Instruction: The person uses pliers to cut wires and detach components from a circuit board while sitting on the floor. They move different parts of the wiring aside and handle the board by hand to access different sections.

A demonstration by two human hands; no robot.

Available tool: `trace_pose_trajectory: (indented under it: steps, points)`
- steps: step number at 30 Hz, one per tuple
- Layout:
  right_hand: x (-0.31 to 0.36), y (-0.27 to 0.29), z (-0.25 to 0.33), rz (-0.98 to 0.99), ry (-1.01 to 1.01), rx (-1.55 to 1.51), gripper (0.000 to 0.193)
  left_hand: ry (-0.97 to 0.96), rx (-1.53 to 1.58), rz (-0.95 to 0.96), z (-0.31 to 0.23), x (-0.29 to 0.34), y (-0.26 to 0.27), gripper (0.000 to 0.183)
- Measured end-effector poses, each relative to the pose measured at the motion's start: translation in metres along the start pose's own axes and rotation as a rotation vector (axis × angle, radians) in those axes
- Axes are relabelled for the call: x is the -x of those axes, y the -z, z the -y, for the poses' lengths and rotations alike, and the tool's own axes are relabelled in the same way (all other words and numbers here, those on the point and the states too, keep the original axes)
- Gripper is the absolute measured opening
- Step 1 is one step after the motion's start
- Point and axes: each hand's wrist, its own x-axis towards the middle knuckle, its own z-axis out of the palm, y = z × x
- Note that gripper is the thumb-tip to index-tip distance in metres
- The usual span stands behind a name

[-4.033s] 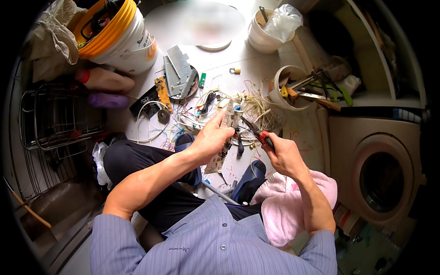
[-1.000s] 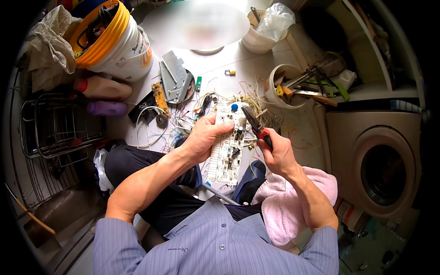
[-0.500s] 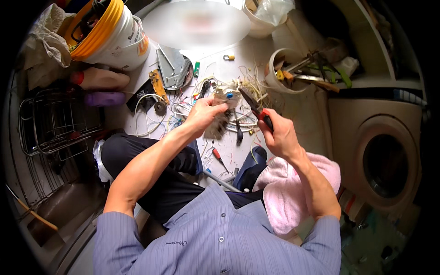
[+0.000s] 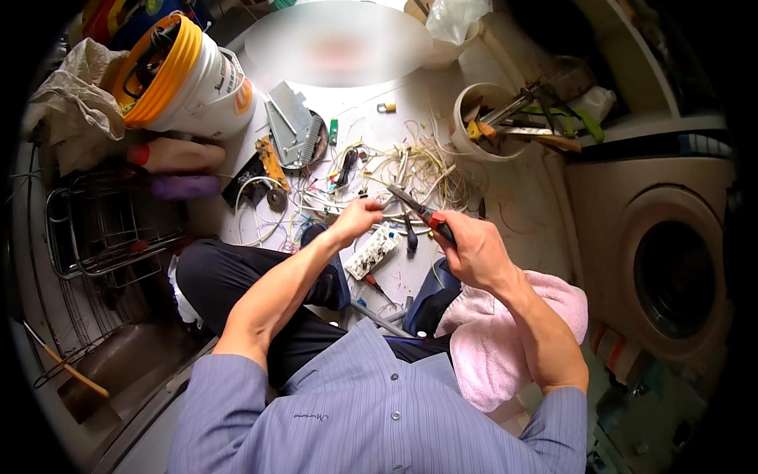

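Observation:
In my right hand I grip a pair of pliers with red and black handles. Its jaws point up and left over a tangle of wires. My left hand is closed in a pinch just below the jaws; whatever its fingertips hold is too small to make out. Just under that hand a white, slotted electrical piece with dark openings and a blue spot lies on the floor. A black-handled tool lies to its right, and a red-handled screwdriver partly shows below it.
Beyond the wires lie a metal plate with rods, a yellow padlock and a green part. A white bucket of tools stands right, a yellow-and-white bucket left. A pink towel drapes my right leg; a washing machine stands right.
The piece with the blue spot has left my left hand and lies on the floor between my feet. My left hand is slightly lower; the pliers have moved down and left.

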Motion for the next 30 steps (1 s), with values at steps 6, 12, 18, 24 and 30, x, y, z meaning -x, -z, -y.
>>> trace_pose_trajectory:
  steps: [6, 12, 18, 24, 30]
  points:
    - [-0.002, 0.027, 0.013, 0.306, -0.403, -0.701, 0.021, -0.223, 0.751, 0.531, -0.192, 0.111, 0.019, 0.04]
    - [0.01, 0.042, 0.018, 0.507, -0.376, -1.216, 0.029, -0.289, 0.648, 0.556, -0.199, 0.132, 0.034, 0.038]
    - [0.026, 0.051, 0.011, 0.501, -0.415, -1.337, 0.032, -0.24, 0.696, 0.476, -0.196, 0.134, 0.012, 0.022]
    - [0.032, 0.064, 0.023, 0.149, -0.45, -0.614, 0.024, -0.145, 0.861, 0.48, -0.187, 0.129, 0.001, 0.019]
    - [0.03, 0.043, 0.021, -0.077, -0.181, -0.057, 0.033, -0.054, 0.961, 0.437, -0.191, 0.131, 0.001, 0.018]
